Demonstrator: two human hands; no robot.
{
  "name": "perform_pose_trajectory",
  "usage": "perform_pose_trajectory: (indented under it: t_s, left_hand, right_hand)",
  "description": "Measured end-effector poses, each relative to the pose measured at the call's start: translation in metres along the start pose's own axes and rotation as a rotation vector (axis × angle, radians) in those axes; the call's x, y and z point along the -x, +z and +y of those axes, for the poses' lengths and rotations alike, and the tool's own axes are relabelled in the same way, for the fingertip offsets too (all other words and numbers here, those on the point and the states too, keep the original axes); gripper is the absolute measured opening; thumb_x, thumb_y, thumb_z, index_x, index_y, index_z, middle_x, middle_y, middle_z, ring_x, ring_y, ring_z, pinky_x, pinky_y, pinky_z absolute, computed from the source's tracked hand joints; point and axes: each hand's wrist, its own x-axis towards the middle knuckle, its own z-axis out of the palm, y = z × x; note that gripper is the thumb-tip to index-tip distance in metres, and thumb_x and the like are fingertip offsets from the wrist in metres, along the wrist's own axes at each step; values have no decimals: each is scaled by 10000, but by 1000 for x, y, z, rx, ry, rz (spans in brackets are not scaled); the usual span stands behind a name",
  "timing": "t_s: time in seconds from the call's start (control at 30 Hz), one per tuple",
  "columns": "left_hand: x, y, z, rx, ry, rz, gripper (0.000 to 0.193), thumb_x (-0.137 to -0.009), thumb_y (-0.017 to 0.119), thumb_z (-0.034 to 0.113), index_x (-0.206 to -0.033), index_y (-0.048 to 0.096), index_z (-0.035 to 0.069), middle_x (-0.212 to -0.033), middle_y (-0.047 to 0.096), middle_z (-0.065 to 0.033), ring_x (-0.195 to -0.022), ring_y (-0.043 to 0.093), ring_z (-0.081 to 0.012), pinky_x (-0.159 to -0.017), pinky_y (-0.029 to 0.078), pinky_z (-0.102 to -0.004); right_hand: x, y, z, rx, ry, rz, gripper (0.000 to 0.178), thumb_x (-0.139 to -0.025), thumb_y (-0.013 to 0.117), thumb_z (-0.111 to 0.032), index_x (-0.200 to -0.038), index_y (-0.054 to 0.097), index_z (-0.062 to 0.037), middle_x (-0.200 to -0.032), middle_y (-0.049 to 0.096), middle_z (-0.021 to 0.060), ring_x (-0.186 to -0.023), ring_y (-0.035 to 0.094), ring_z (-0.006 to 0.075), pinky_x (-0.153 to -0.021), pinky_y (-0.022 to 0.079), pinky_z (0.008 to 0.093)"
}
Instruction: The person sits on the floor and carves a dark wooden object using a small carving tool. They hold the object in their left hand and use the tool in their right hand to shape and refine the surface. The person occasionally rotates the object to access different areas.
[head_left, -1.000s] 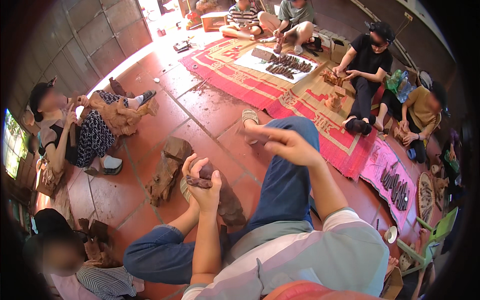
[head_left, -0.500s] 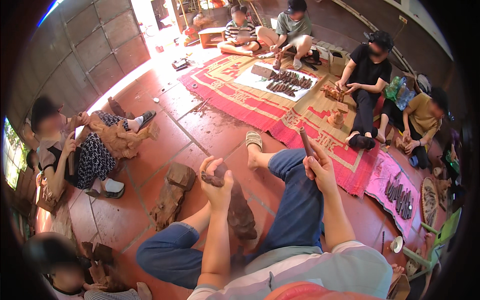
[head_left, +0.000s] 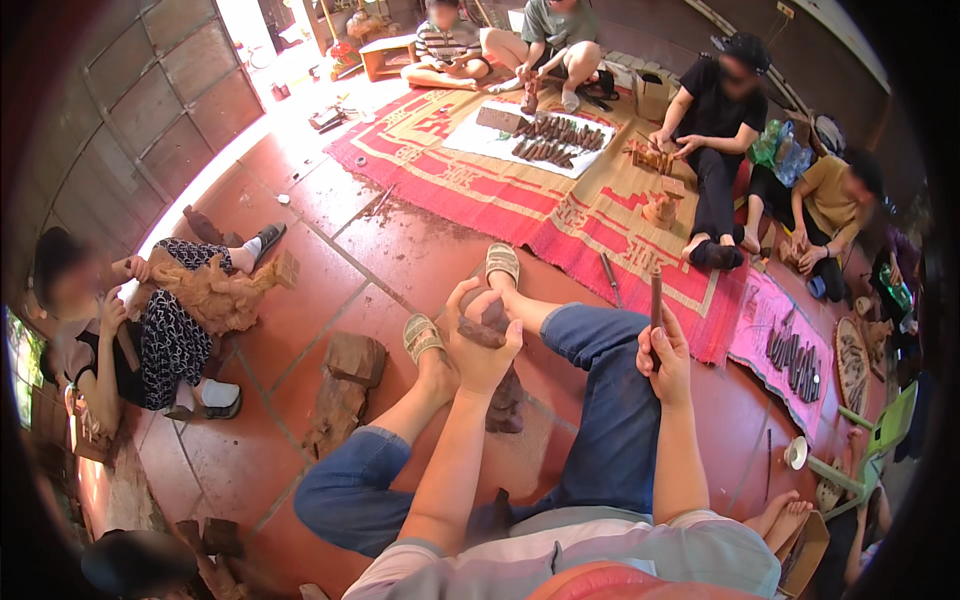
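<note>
My left hand [head_left: 484, 355] is raised over my shins, fingers curled round a short brown wooden piece [head_left: 478, 333]. How far that piece extends past the fingers is hidden. Behind and below this hand, a dark brown wood carving [head_left: 506, 408] rests on the tiles between my legs, partly covered. Above my right thigh, my right hand [head_left: 664, 362] grips a slim brown wooden rod [head_left: 656, 290], like a tool handle, held nearly upright. Its lower end disappears into the palm. The two hands are well apart, and neither touches the carving.
Rough wood blocks [head_left: 345, 392] lie left of my leg. A chisel-like tool [head_left: 610, 278] lies on the red patterned mat [head_left: 450, 225]. Several tools fill a white sheet [head_left: 470, 140] and a pink cloth [head_left: 750, 345]. Several people sit around; a green chair [head_left: 885, 435] stands right.
The view has shifted, and my left hand now appears farther right, in front of the carving. The rod in my right hand has turned from leaning left to nearly upright. Both grips continue.
</note>
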Motion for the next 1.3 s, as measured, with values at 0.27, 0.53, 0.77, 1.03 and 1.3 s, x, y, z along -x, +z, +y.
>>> perform_pose_trajectory:
  t_s: [0.27,0.53,0.77,1.03,1.3]
  left_hand:
    - [12,11,9,28,-207,54,690,-801,662,203,-1373,339,-8,-1375,377,-195,-1291,363,-316,-1098,263,-410]
    - [14,10,16,195,-413,-20,720,-854,623,88,-1452,234,-2,-1345,418,-174,-1231,425,-252,-1057,322,-346]
    - [2,2,34,264,-459,-192,766,-845,597,64,-1489,183,36,-1344,418,-122,-1226,441,-222,-1050,335,-343]
    - [4,2,30,375,-452,-232,770,-851,591,100,-1493,174,24,-1291,463,-113,-1180,463,-204,-1039,335,-328]
    - [18,14,23,367,-518,-119,564,-918,537,188,-1409,358,-24,-1265,494,-112,-1161,481,-197,-1020,355,-319]
  right_hand:
    - [-8,-14,-1,-142,9,-81,424,-992,493,-224,-1403,410,-164,-756,505,30,-506,439,66,-443,375,202]
    - [-1,-19,5,-471,40,-193,494,-982,513,-214,-1439,344,-134,-767,510,44,-523,446,74,-464,386,219]
    - [4,-14,10,-556,81,-234,500,-967,543,-217,-1430,368,-145,-764,527,68,-519,471,107,-465,391,230]
    - [6,-12,10,-494,64,-218,485,-979,518,-209,-1433,362,-144,-764,531,63,-520,473,99,-458,390,224]
    - [9,-12,8,-475,0,-208,464,-988,505,-203,-1425,370,-127,-771,522,50,-547,485,87,-470,401,219]
